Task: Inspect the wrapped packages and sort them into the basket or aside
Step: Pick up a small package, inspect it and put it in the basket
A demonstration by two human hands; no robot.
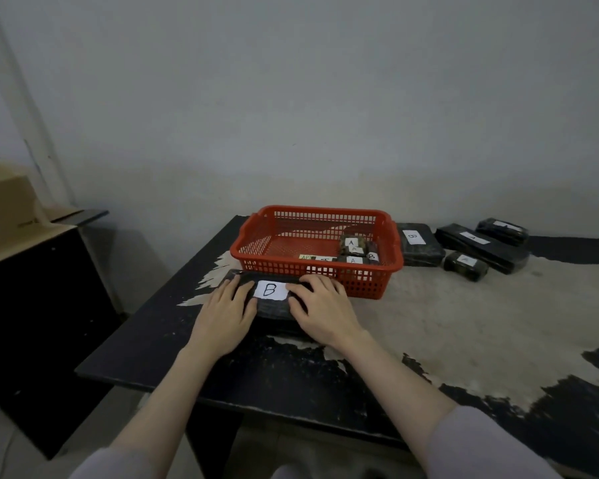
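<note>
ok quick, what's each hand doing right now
Left hand: open, fingers resting flat on the B package.
Right hand: open, fingers lying flat on the same package, none curled round it.

We see the basket (317, 250) near the bench's (464, 326) back edge, small packages (355, 252) inside it, a B-labelled package (268, 299) just before it, four packages (464, 248) to its right.
</note>
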